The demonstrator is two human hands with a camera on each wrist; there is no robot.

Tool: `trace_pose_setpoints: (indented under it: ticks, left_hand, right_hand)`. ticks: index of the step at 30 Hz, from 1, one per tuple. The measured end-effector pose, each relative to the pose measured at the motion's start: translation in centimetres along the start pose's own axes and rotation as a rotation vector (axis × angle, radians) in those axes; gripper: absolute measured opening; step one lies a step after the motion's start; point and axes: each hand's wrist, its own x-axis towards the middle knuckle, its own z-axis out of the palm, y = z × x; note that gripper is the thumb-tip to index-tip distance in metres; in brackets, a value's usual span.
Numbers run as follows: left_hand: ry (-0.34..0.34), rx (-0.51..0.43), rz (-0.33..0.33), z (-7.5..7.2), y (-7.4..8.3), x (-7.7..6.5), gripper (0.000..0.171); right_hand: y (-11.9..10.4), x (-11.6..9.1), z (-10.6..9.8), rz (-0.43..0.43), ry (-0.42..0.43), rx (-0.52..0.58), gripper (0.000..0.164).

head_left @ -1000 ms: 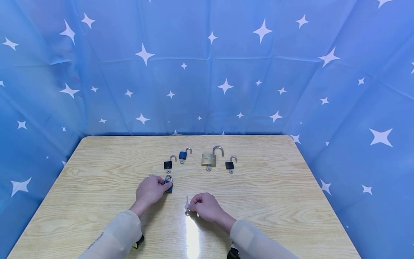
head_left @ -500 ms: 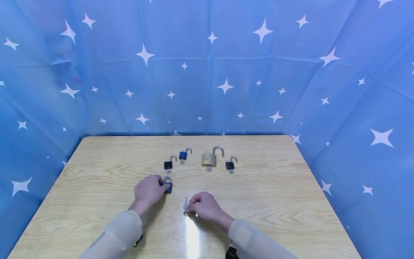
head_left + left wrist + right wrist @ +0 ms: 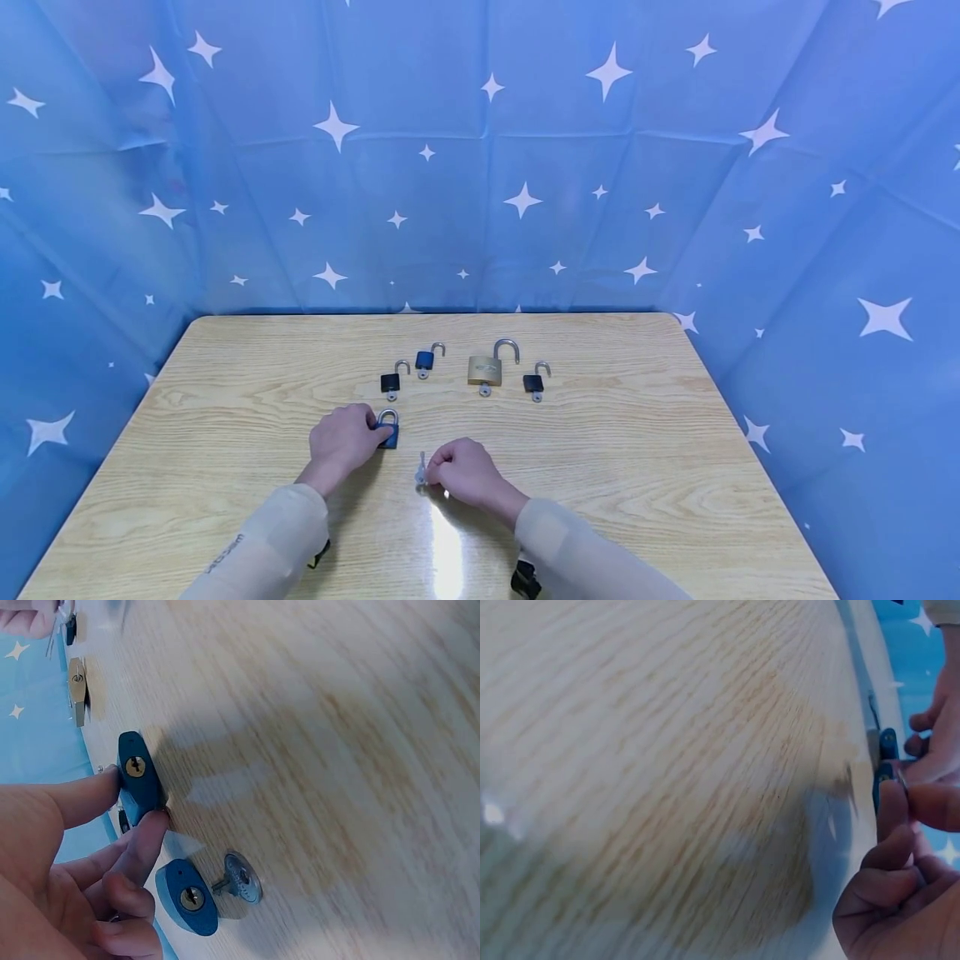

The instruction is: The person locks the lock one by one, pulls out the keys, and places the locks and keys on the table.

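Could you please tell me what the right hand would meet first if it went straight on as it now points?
Probably the blue padlock pinched by the left hand, ahead and to the left, though depth is hard to judge.

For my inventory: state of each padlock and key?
Brass padlock: open, key inserted
Left black padlock: open, key inserted
Right black padlock: open, key inserted
Far blue padlock: open, key inserted
Held blue padlock: closed, keyhole empty
Other blue padlock: keyhole empty, shackle unclear
Key in right hand: uninserted
Loose key: uninserted
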Motion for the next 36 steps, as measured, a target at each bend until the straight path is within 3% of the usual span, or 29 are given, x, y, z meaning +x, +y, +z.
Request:
trace_pose_setpoints:
  ticks: [4,9,16,26,36]
  left_hand:
    - [-0.015,-0.011,0.012,-0.6,-0.1,0.0,0.033]
    - [0.002,-0.045,0.028,-2.5,-0.5,0.2,0.031]
    - [0.034,-0.057,0.042,-4.3,-1.3,0.3,0.029]
    - [0.013,-0.071,0.028,-4.6,-1.7,0.2,0.025]
    - [0.002,-0.076,0.023,-4.5,-1.8,0.3,0.025]
  right_hand:
    - [-0.4,0.4,0.3,0.001,-0.003,-0.02,0.012]
    - [-1.0,0.9,0.9,0.002,-0.01,-0.04,0.013]
    - [-1.8,1.9,2.7,-0.003,0.041,-0.169,0.026]
    - [-2.5,3.2,5.2,0.062,0.124,-0.315,0.031]
    - [-3.0,3.7,5.7,0.081,0.141,-0.372,0.029]
